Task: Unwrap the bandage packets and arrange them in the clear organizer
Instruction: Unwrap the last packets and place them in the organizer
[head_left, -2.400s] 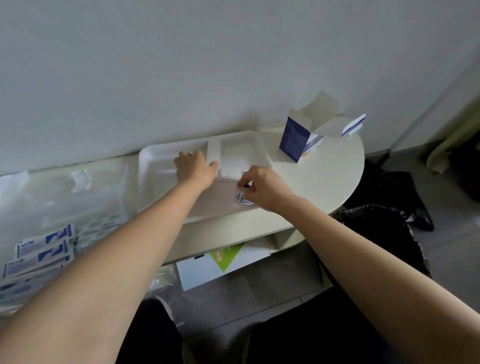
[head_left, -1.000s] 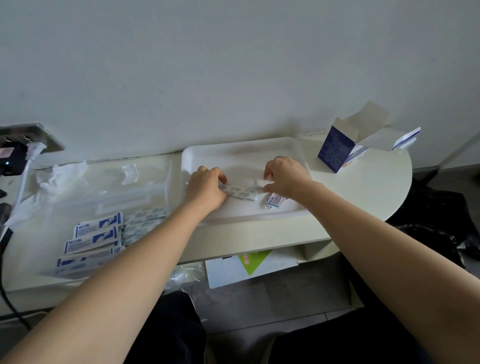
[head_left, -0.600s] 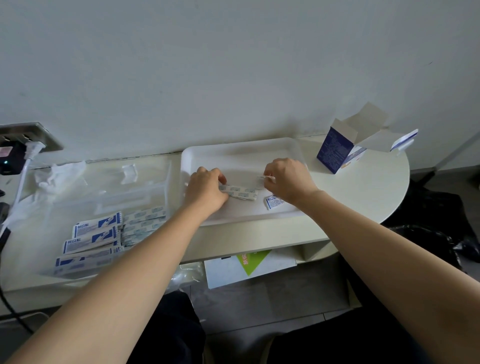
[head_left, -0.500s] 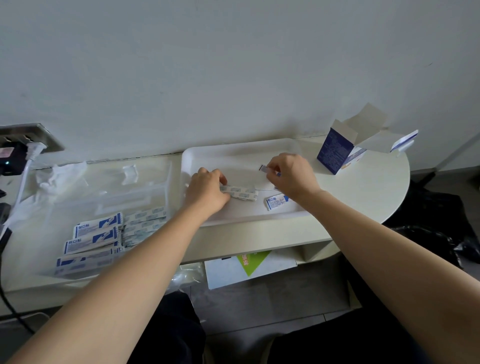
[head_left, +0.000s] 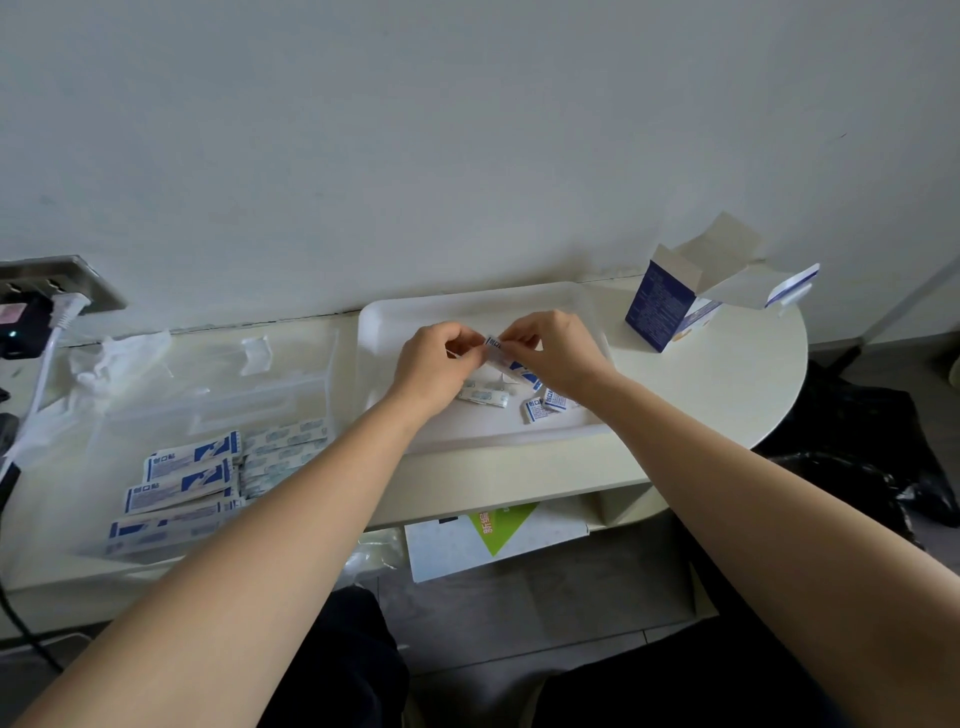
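**Bandage packet** (head_left: 497, 349): blue-and-white paper wrapper, held in the air just above the white tray and pinched at both ends.

**Left hand** (head_left: 434, 364): fingers curled narrow, thumb and fingertips pinching the packet's left end.

**Right hand** (head_left: 558, 353): fingers curled narrow, pinching the packet's right end. The two hands are close together.

**White tray** (head_left: 467, 301): shallow and rectangular, on the worktop (head_left: 727, 395) toward its rounded right end, with its back rim near the wall.

**Unwrapped bandages** (head_left: 483, 396): pale strips lying flat on the tray floor, just below the left hand.

**Torn wrapper pieces** (head_left: 540, 408): small blue-printed scraps on the tray beside the right wrist, near the front rim.

**Clear organizer** (head_left: 218, 374): transparent divided tray on the worktop, left of the white tray. Whether the two touch cannot be told.

**Stacked packets** (head_left: 187, 470): wrapped, blue-and-white, in the organizer's front left part.

**Loose strips** (head_left: 285, 444): unwrapped bandages in the organizer, just right of the stacked packets.

**Open carton** (head_left: 660, 306): blue and white, upright with its flaps up, near the worktop's back right edge, right of the white tray.

**Crumpled plastic film** (head_left: 119, 353): at the organizer's back left.

**Wall socket** (head_left: 57, 278): at the worktop's back left corner, with a white plug (head_left: 65, 307) inserted.

**Shelf** (head_left: 613, 512): under the worktop, carrying a white box with a green label (head_left: 498, 530).
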